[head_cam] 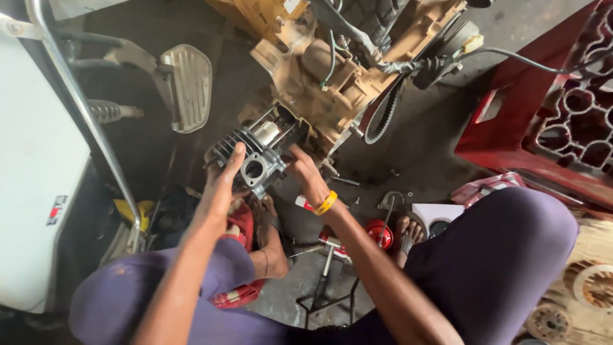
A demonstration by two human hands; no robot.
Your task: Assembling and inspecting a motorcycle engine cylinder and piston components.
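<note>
From the head camera, both hands are on a finned engine cylinder (255,153) held at the near end of a grimy, tan-coated engine block (332,83) that rests on the concrete floor (421,147). The left hand (225,182) wraps its grip around the cylinder's left side, thumb lying up along the fins. The right hand (306,176), with a yellow wristband (326,202), presses its fingers against the cylinder's right edge. A drive belt (386,115) hangs from the block; a red crate (549,121) stands to the right.
</note>
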